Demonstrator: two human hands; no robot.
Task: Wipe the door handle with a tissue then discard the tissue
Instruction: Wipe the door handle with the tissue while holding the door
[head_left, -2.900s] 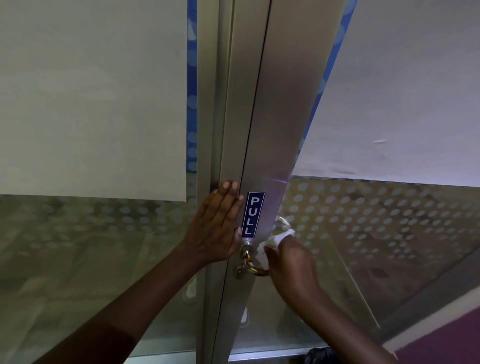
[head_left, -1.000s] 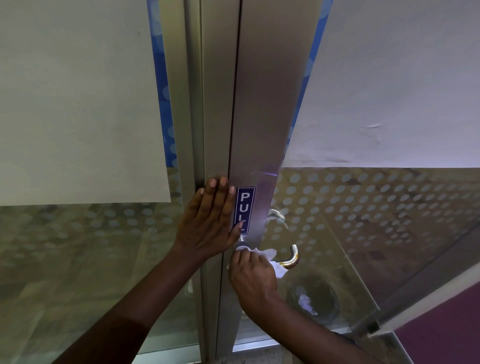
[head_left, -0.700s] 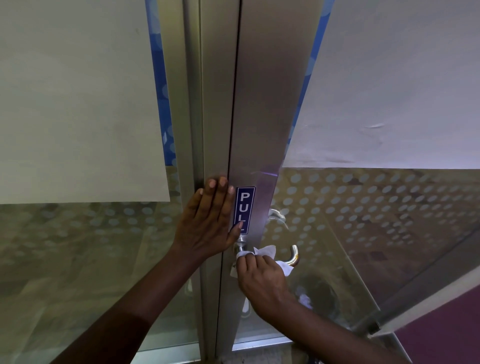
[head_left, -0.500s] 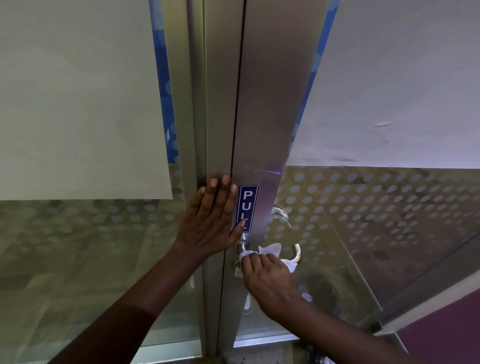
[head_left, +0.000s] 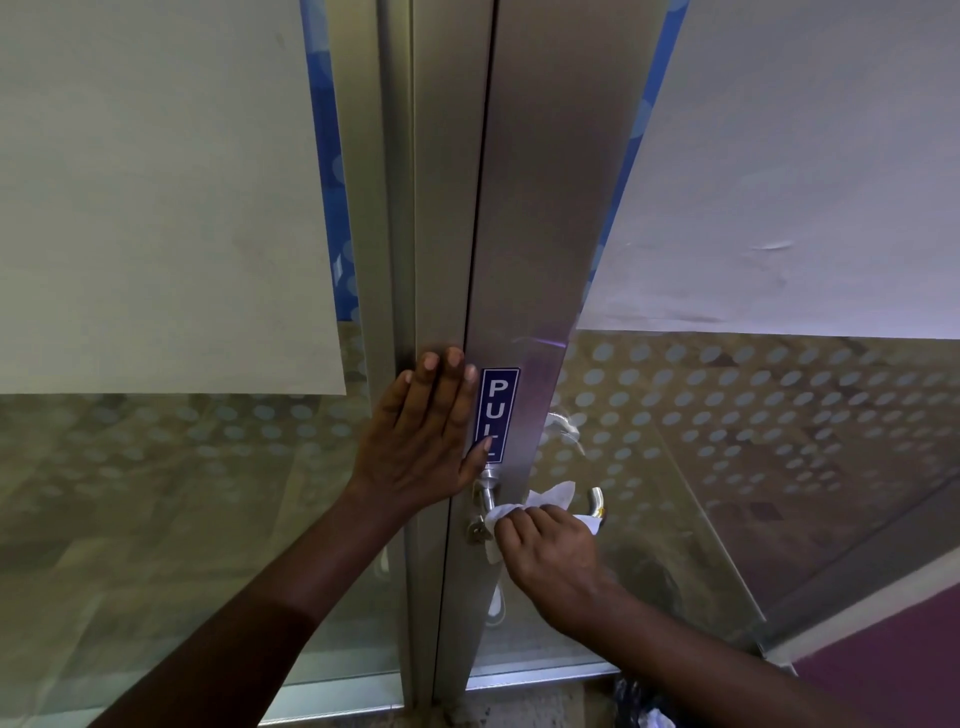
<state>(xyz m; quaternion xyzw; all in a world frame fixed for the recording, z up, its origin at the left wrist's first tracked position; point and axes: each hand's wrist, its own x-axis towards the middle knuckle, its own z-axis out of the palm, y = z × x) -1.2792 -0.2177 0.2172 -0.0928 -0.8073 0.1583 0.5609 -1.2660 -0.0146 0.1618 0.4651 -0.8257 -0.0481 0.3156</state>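
A metal lever door handle (head_left: 595, 500) sticks out of the aluminium door stile (head_left: 530, 260), below a blue PULL sticker (head_left: 497, 410). My right hand (head_left: 550, 556) is closed over the handle with a white tissue (head_left: 551, 493) wrapped between fingers and lever; only the handle's curved tip and its stem by the door show. My left hand (head_left: 421, 441) lies flat, fingers spread, against the frame beside the sticker, its thumb over the sticker's lower edge. A second handle (head_left: 563, 423) shows through the glass behind.
Frosted, dotted glass panels (head_left: 779, 441) flank the stile, with pale sheets covering their upper parts. A dark bag with white scraps (head_left: 641, 701) sits on the floor at the bottom, right of the door foot. A purple floor strip (head_left: 893, 654) lies at the lower right.
My right hand has slid with the tissue along the lever, from its base by the door to cover more of the grip. The left hand stays pressed on the frame.
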